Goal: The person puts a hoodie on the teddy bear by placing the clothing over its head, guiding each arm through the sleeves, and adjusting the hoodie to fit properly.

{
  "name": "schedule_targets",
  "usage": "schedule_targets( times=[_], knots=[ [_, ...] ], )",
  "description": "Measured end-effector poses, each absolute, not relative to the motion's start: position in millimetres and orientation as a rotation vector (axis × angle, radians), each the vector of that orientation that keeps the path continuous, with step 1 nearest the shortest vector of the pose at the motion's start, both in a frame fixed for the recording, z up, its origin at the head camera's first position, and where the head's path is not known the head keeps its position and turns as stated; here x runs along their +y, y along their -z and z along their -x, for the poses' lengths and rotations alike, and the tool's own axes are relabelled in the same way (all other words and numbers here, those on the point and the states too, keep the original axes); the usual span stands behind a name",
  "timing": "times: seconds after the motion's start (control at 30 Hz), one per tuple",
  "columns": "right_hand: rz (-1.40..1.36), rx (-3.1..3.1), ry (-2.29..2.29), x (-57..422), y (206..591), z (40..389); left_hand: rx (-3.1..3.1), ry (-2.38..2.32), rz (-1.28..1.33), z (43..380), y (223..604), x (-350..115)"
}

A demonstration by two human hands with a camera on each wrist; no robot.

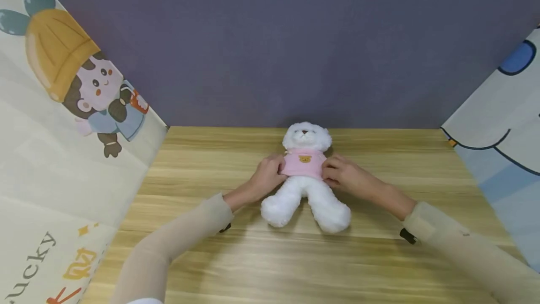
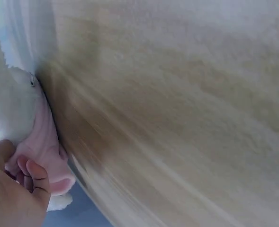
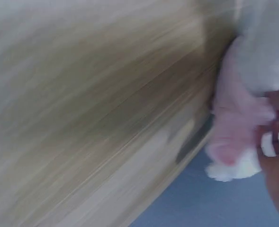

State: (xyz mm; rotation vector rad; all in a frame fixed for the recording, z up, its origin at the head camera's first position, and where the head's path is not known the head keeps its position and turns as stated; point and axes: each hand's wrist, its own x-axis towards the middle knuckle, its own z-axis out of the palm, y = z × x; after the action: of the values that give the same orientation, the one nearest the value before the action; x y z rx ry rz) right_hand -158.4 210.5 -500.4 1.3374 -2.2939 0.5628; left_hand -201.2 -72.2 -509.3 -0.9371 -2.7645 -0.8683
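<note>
A white teddy bear lies on its back, head toward the far wall and legs spread toward me. It wears a pink shirt with a small brown bear face on the chest. At the shirt's lower left side, my left hand pinches the cloth; curled fingers of that hand show beside the pink fabric in the left wrist view. My right hand pinches the opposite side near the hem. Blurred in the right wrist view, its fingers meet the shirt. The bear's arms are largely hidden.
The bear rests on a wood-grain table. A dark grey-blue wall rises along the far edge. Cartoon-printed panels stand at the left and the right.
</note>
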Motion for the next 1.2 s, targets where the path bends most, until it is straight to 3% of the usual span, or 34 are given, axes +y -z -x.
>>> schedule_targets(
  times=[0.17,0.33,0.47,0.67,1.0,1.2],
  knots=[
    [-1.142,-2.632,-0.750,212.9,484.4,155.8,-2.670,0.956,0.994,195.9,498.1,-67.0],
    [-1.042,-2.754,-0.609,201.2,459.8,158.7,-2.539,1.114,1.121,187.4,492.5,-57.6],
    [-1.049,-2.746,-0.536,180.9,449.7,165.9,-2.540,1.275,1.037,185.1,497.8,-52.4],
    [-0.995,-2.743,-0.370,160.5,453.7,172.2,-2.592,1.373,0.903,188.0,501.5,-49.6],
    [-0.788,-2.689,-0.033,140.5,467.3,182.1,-2.414,1.195,1.084,176.3,492.6,-44.1],
    [-0.970,-2.774,-0.178,145.1,461.0,192.7,-2.432,1.196,1.102,177.5,490.5,-50.0]
  ],
)
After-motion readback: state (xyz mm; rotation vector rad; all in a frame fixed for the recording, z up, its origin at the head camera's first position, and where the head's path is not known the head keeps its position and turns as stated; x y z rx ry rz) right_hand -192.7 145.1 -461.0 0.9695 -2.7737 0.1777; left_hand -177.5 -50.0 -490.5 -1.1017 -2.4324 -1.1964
